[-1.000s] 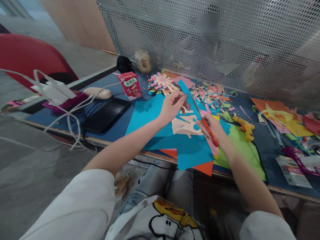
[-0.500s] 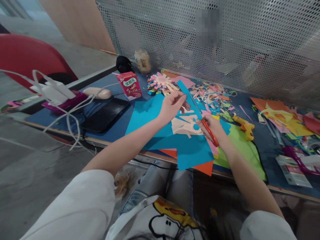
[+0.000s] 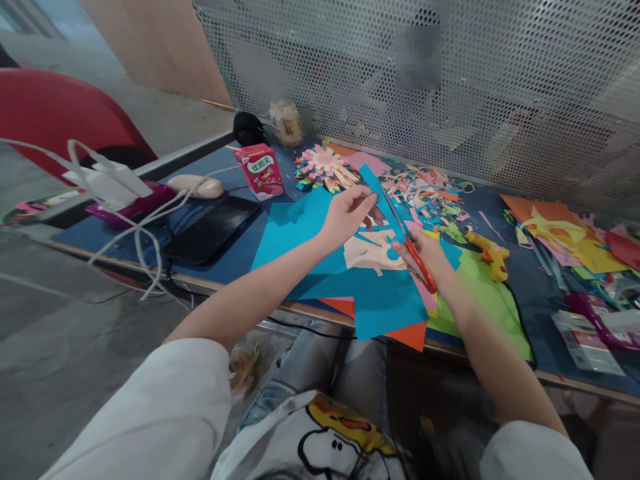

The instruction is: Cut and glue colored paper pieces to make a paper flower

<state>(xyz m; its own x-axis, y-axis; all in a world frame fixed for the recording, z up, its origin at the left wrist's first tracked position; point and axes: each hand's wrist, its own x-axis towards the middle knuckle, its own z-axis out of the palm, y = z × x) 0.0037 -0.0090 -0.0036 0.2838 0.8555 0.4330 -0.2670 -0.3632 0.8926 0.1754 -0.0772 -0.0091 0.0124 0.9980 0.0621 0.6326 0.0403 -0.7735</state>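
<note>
My left hand (image 3: 350,212) pinches a strip of blue paper (image 3: 369,177) that slants up past the fingertips. My right hand (image 3: 424,257) is closed round the red handles of a pair of scissors (image 3: 419,261), whose blades point up and left along the strip. Whether the blades are apart is hard to see. Beneath both hands lie blue paper sheets (image 3: 385,303) and a cut piece of pale peach paper (image 3: 363,253). Behind the left hand sits a layered paper flower (image 3: 325,165) in pink, cream and blue.
Colourful paper scraps (image 3: 430,190) lie along the perforated metal panel (image 3: 325,73). At right are a yellow glue gun (image 3: 490,255), a green sheet (image 3: 480,300) and more coloured paper (image 3: 565,230). Left stand a pink drink carton (image 3: 261,172), a black phone (image 3: 215,228) and white cables (image 3: 140,233).
Both hands, the blue strip and the scissors have shifted very slightly down and to the right. The other things stay put.
</note>
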